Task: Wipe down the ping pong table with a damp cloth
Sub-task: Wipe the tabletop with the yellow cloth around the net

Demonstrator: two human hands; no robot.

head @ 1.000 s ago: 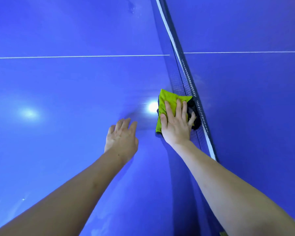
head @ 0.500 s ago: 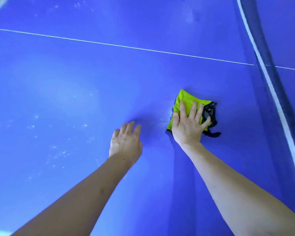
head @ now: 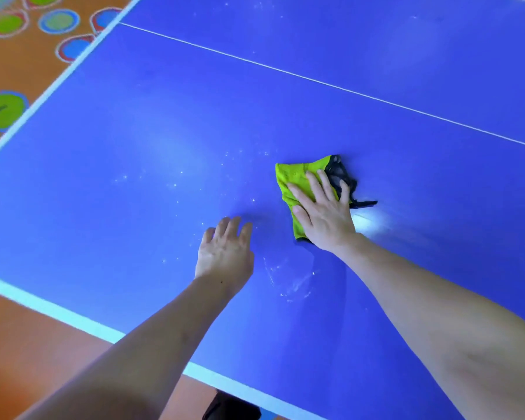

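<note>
The right hand point(head: 322, 216) presses flat, fingers straight, on the green cloth point(head: 300, 183). White specks point(head: 176, 184) lie to its left — beyond the empty, open left hand point(head: 225, 253) on the ping pong table point(head: 119, 122).

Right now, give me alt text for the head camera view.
A person's right hand presses a green cloth flat on a blue ping pong table, fingers spread. The left hand rests open on the table beside it. White specks dot the surface left of the cloth, and an orange floor shows past the table's edge.
</note>
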